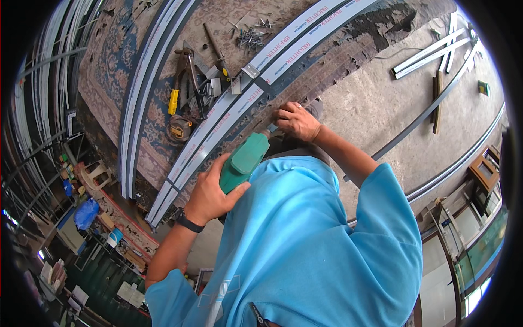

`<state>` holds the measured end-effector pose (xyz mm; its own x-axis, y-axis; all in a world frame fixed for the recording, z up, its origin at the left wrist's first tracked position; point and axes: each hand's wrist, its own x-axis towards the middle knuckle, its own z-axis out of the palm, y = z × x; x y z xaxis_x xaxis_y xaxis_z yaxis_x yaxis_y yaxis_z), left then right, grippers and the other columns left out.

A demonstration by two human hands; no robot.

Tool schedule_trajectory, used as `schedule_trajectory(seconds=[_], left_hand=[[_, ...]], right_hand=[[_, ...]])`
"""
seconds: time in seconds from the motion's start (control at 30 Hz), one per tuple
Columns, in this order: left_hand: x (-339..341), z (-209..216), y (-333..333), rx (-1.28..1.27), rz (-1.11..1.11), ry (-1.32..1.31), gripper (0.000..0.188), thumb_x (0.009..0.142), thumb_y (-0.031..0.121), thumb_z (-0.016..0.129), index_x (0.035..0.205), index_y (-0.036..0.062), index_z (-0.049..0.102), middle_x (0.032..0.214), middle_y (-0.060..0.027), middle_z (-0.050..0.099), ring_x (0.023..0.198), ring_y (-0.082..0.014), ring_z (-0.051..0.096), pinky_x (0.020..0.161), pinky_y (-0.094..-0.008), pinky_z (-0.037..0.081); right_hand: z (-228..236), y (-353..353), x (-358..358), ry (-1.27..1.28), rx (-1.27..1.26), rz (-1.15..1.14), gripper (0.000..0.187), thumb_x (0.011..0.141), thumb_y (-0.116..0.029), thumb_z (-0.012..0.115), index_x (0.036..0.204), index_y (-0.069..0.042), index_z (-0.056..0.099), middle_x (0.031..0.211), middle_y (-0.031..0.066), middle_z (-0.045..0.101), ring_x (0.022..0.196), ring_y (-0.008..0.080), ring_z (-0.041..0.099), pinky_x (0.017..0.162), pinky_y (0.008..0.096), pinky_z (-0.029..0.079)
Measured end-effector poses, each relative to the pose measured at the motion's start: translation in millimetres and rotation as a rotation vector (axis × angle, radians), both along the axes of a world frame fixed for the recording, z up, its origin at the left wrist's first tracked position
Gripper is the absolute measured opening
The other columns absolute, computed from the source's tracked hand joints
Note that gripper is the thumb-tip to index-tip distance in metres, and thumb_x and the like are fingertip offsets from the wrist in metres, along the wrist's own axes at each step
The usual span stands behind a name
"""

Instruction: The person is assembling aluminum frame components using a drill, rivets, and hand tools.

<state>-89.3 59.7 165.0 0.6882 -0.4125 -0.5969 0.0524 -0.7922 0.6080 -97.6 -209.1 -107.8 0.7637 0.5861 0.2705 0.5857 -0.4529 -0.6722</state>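
My left hand (209, 192) is wrapped round a green power drill (245, 161), held in front of my blue shirt. At the drill's front end, my right hand (297, 121) has its fingers closed together; what they pinch is hidden. Just beyond both hands, long metal profiles (215, 143) covered with white printed film lie across a carpeted worktable (155, 82). Small metal plates (250, 71) rest on these profiles. Beside them sit a tape measure (179, 128), a yellow-handled tool (174, 102), a screwdriver-like tool (219, 57) and a loose heap of small metal fasteners (253, 36).
A second pair of profiles (143, 92) runs along the table's left part. On the concrete floor (376, 109) to the right lie more bars (430, 54) and a long dark strip (414, 121). Stacked metal lengths (41, 92) and a plastic chair (97, 175) stand at the left.
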Motion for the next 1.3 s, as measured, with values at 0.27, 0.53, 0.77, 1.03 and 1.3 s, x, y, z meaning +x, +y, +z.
schedule_trajectory(seconds=[0.27, 0.53, 0.77, 1.03, 1.3], left_hand=[[2, -7, 7, -0.030, 0.027, 0.011, 0.078, 0.087, 0.037, 0.080, 0.142, -0.0053, 0.046, 0.119, -0.0312, 0.069, 0.106, -0.0460, 0.071, 0.090, -0.0485, 0.058], [0, -6, 9, -0.009, -0.057, -0.009, 0.082, 0.087, 0.038, 0.081, 0.145, -0.0055, 0.042, 0.114, -0.0329, 0.069, 0.105, -0.0465, 0.071, 0.087, -0.0488, 0.059], [41, -4, 8, -0.063, 0.120, 0.163, 0.062, 0.090, 0.036, 0.077, 0.131, -0.0059, 0.057, 0.100, -0.0216, 0.074, 0.091, -0.0338, 0.076, 0.079, -0.0425, 0.059], [37, 17, -24, 0.165, -0.517, -0.008, 0.079, 0.085, 0.033, 0.081, 0.144, -0.0067, 0.047, 0.111, -0.0312, 0.069, 0.102, -0.0461, 0.069, 0.085, -0.0472, 0.057], [110, -7, 0, -0.035, 0.177, 0.453, 0.059, 0.088, 0.037, 0.079, 0.130, -0.0010, 0.060, 0.096, -0.0215, 0.073, 0.087, -0.0353, 0.074, 0.078, -0.0437, 0.058]], right_hand=[[-4, 0, -2, -0.028, -0.038, -0.001, 0.022, 0.088, -0.022, 0.061, 0.108, -0.013, 0.068, 0.126, 0.0053, 0.058, 0.117, 0.0279, 0.053, 0.101, 0.0428, 0.044], [-3, -1, -2, -0.024, -0.034, -0.003, 0.024, 0.087, -0.021, 0.060, 0.109, -0.013, 0.067, 0.126, 0.0048, 0.057, 0.118, 0.0280, 0.053, 0.101, 0.0427, 0.045], [-6, 0, -1, -0.033, -0.064, 0.012, 0.024, 0.087, -0.021, 0.060, 0.110, -0.014, 0.065, 0.124, 0.0055, 0.056, 0.118, 0.0285, 0.052, 0.101, 0.0432, 0.044], [-4, -3, -1, -0.034, -0.048, 0.013, 0.022, 0.088, -0.021, 0.060, 0.108, -0.014, 0.064, 0.123, 0.0046, 0.057, 0.117, 0.0278, 0.053, 0.099, 0.0427, 0.045], [-1, -1, -1, -0.020, -0.047, -0.003, 0.021, 0.088, -0.022, 0.060, 0.106, -0.013, 0.065, 0.126, 0.0050, 0.058, 0.117, 0.0282, 0.053, 0.100, 0.0419, 0.045]])
